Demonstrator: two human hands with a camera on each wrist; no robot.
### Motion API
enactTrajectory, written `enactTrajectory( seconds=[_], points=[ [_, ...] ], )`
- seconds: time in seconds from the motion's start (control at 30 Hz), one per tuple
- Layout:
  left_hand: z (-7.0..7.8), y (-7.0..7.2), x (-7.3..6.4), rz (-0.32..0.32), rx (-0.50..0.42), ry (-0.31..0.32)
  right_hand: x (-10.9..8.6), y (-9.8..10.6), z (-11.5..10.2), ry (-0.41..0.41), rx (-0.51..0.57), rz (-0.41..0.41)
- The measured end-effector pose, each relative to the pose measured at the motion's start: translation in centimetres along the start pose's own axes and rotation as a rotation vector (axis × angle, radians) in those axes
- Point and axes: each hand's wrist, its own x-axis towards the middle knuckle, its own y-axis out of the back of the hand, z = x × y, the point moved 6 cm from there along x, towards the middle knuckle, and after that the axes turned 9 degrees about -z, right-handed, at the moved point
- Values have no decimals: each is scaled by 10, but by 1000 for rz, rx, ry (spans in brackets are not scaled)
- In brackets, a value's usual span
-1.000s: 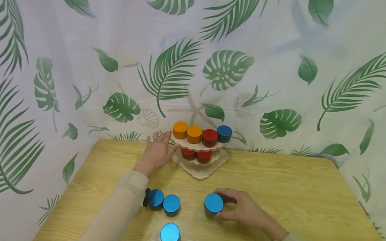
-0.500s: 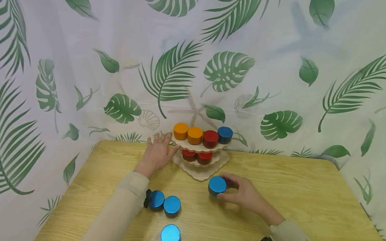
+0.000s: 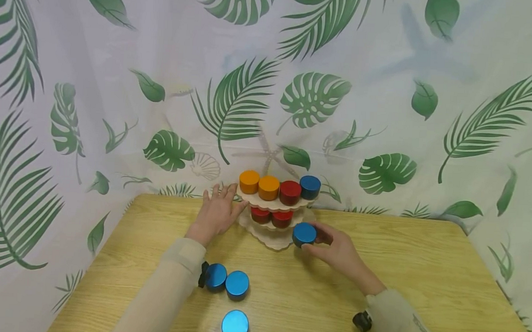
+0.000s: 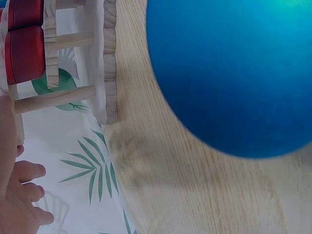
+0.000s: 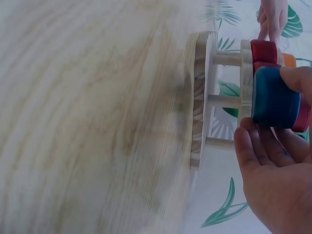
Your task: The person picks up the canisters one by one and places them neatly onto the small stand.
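My right hand point(image 3: 340, 250) grips a round blue tin point(image 3: 304, 234) between thumb and fingers, at the right front corner of a tiered wooden stand point(image 3: 276, 241). In the right wrist view the blue tin point(image 5: 273, 96) appears beside the stand's middle tier point(image 5: 246, 80). With fingers spread, my left hand point(image 3: 216, 211) rests at the stand's left side; its fingertips reach the upper tier's edge. On the upper tier are two orange tins point(image 3: 258, 184), a red tin point(image 3: 289, 192) and a blue tin point(image 3: 310, 187). Two red tins point(image 3: 271, 217) sit on the tier below.
Two blue tins point(image 3: 226, 280) stand side by side near my left wrist, and a third blue tin point(image 3: 235, 326) is nearer the front. The wooden table point(image 3: 405, 273) runs back to a leaf-patterned cloth point(image 3: 387, 92). A blue tin point(image 4: 239, 68) fills much of the left wrist view.
My right hand has carried the blue tin away from me and slightly right, from the open table up to the stand. The left hand stays where it was.
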Motion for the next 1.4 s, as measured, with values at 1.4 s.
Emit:
enactTrajectory(
  seconds=[1.4],
  points=[
    [-2, 0, 1, 2, 24, 9, 32, 6, 5, -102, -10, 131]
  ],
)
